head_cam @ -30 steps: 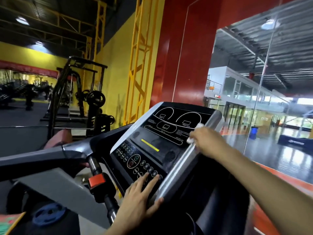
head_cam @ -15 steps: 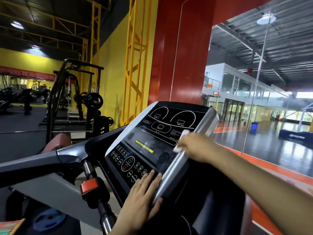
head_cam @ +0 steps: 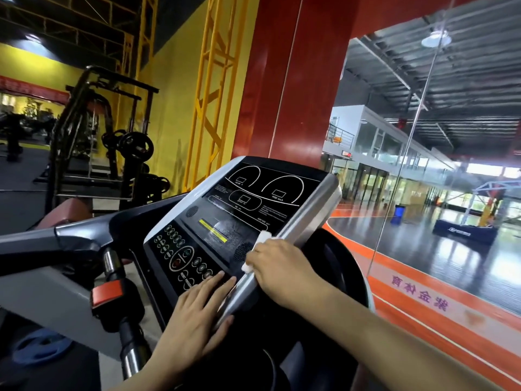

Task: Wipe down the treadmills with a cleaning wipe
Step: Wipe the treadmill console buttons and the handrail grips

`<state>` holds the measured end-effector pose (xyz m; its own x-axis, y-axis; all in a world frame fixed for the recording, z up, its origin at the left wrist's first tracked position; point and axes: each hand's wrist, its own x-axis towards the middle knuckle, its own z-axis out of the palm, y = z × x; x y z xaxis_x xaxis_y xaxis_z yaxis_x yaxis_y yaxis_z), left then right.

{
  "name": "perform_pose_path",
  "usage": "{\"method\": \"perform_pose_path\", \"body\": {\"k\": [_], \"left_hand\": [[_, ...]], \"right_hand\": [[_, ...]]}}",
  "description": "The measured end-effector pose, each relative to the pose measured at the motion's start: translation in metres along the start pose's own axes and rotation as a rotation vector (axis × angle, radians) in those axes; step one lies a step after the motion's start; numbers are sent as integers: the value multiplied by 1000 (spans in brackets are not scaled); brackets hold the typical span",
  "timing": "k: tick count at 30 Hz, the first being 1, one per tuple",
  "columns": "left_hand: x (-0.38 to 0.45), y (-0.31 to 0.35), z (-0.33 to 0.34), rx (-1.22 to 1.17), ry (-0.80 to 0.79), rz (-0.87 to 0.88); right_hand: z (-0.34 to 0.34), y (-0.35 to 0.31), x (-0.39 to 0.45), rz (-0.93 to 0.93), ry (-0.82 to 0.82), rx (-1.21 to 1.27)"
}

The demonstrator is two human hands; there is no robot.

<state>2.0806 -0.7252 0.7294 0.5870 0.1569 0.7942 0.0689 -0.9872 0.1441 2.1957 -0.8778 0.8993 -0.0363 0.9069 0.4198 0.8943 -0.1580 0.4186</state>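
Observation:
A treadmill console (head_cam: 253, 204) with a black display panel and silver trim tilts up in front of me. My right hand (head_cam: 282, 266) grips a white cleaning wipe (head_cam: 260, 241) against the silver right edge of the console, about halfway down. My left hand (head_cam: 197, 317) lies flat with straight fingers on the console's lower right corner, fingertips by the buttons and thumb on the silver trim.
A grey handlebar (head_cam: 70, 238) with a chrome post and red clip (head_cam: 108, 292) juts in from the left. A weight rack (head_cam: 112, 142) stands behind it. A red pillar (head_cam: 296, 80) and a glass wall (head_cam: 423, 136) rise behind the console.
My right hand has slid the wipe down the console's silver right edge, from near the top toward the lower half. My left hand has stayed on the lower corner.

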Motion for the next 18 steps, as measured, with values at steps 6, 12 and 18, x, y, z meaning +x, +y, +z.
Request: {"method": "perform_pose_path", "body": {"k": [6,12,18], "left_hand": [[21,18,-10,-16,27,-64],[49,26,-11,-53,-28,17],[46,22,-4,-103,-84,-10]], "right_hand": [[-30,120,12,451,257,-20],[3,88,8,281,309,41],[11,62,-5,-94,142,67]]}}
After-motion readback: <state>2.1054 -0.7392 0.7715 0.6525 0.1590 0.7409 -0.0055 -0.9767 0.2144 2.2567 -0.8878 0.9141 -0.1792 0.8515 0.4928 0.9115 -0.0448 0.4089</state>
